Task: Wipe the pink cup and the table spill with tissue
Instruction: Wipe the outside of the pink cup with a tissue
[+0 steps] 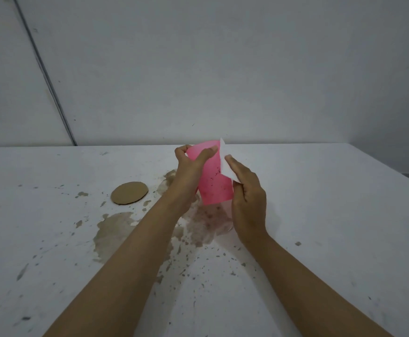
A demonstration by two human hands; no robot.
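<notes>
The pink cup [213,183] is held up above the white table [320,215], dotted with dark specks on its side. My left hand [190,171] grips it from the left, thumb across the front and fingers round the back. My right hand [247,193] presses a white tissue [225,164] against the cup's right side. A brown spill [116,229] spreads in patches on the table below and left of the cup, with splatter trailing toward me.
A round brown cardboard coaster [129,192] lies flat to the left of the cup. The table's back edge meets a grey wall, and its right edge runs diagonally at far right.
</notes>
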